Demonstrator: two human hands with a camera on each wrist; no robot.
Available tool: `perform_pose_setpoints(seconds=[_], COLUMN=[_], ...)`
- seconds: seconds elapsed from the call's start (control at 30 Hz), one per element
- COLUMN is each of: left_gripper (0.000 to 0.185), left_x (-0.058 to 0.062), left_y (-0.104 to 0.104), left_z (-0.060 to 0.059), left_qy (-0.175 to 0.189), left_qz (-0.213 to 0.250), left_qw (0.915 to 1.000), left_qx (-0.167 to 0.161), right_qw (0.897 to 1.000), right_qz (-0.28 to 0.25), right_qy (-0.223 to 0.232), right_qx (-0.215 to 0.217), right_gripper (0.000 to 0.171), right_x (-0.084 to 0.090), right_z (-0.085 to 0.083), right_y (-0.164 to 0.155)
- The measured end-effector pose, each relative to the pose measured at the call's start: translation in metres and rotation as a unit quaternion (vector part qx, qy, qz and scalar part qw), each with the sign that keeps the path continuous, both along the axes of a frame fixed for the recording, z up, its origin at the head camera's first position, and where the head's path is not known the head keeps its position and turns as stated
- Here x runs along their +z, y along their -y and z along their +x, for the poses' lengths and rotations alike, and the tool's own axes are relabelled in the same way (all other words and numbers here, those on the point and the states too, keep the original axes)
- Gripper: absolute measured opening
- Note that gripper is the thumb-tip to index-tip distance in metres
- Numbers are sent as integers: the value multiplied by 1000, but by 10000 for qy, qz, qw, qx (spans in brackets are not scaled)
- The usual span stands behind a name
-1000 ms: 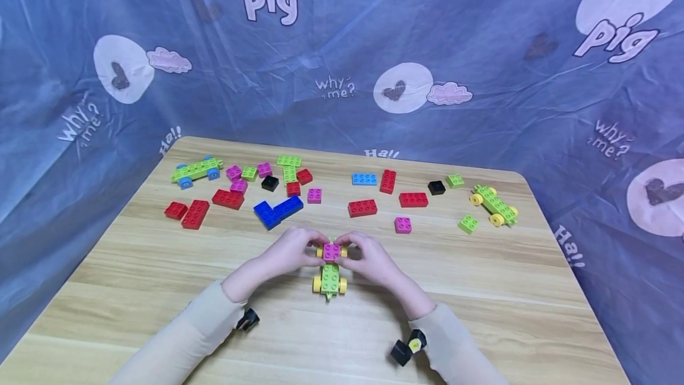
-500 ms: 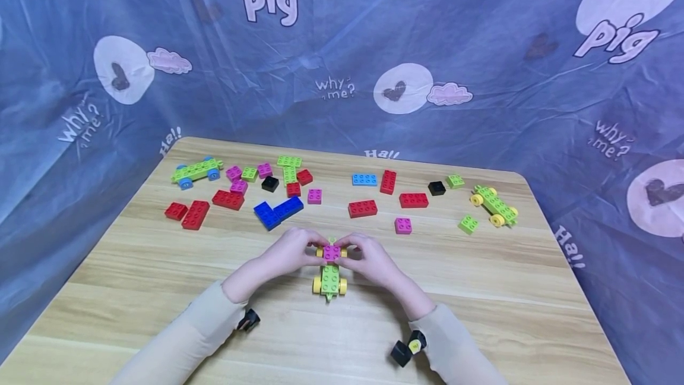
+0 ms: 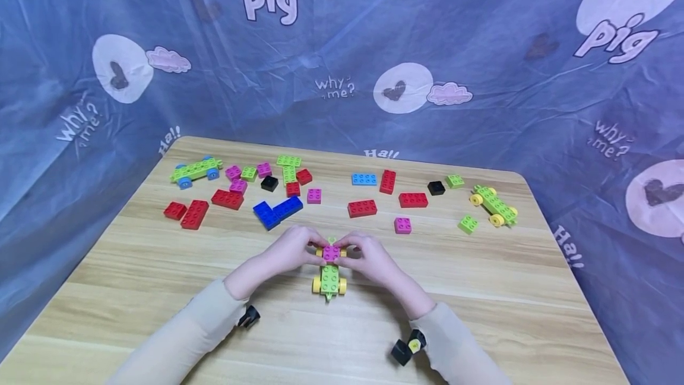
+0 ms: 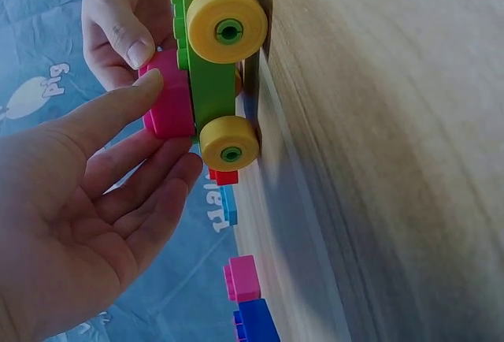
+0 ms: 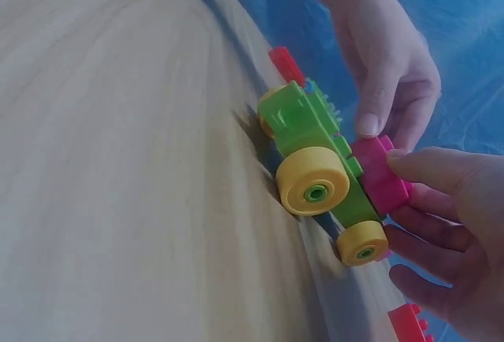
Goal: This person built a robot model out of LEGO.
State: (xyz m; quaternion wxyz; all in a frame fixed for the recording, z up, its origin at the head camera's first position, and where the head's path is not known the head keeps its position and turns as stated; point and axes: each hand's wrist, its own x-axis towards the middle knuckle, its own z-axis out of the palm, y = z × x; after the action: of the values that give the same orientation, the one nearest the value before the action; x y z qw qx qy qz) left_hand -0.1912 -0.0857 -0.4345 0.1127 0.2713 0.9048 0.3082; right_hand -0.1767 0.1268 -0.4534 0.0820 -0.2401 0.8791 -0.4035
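A pink square brick [image 3: 331, 253] sits on the far end of a green wheeled base [image 3: 329, 280] with yellow wheels, near the middle of the table. From the left, my left hand [image 3: 291, 249] pinches this brick between thumb and fingers. My right hand [image 3: 369, 257] pinches the same brick from the opposite side. In the left wrist view the pink brick [image 4: 169, 94] lies against the studs of the base [image 4: 211, 82]. The right wrist view shows both thumbs on the pink brick [image 5: 381, 175]; the wheels stand on the table.
Behind the hands lie several loose bricks: two dark blue bricks [image 3: 278, 211], a red brick [image 3: 363, 208] and a pink brick [image 3: 403, 226] among them. A blue-wheeled base [image 3: 196, 172] stands far left, another yellow-wheeled base [image 3: 494, 205] far right. A printed blue cloth [image 3: 342, 46] hangs behind the table.
Both hands stay on the pink brick in the same place on the base. The loose bricks have not moved.
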Motion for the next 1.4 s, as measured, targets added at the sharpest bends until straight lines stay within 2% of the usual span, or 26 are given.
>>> perform_pose_setpoints(seconds=[0.23,0.53,0.87,1.1,1.4], left_gripper=[33,32,31,33,32], left_x=[3,4,2,3,1], left_y=[1,-3,-3,-4,-3], left_z=[-2,-2,-2,-2,-2], left_qy=[125,167,145,84,65], left_qz=[-166,-149,-93,-266,-296], left_qw=[9998,9997,9998,9996,9995], left_qx=[-42,-48,-36,-81,-110], right_qw=[9998,9999,9997,9996,9994], right_qz=[-115,-35,-130,-95,-91], right_qy=[-155,-107,-148,-176,-345], right_qx=[70,-83,-117,-178,-16], right_gripper=[29,29,29,29,30], right_x=[-5,-7,-9,-7,-9], right_z=[1,2,3,4,4], right_y=[0,-1,-1,-2,-3])
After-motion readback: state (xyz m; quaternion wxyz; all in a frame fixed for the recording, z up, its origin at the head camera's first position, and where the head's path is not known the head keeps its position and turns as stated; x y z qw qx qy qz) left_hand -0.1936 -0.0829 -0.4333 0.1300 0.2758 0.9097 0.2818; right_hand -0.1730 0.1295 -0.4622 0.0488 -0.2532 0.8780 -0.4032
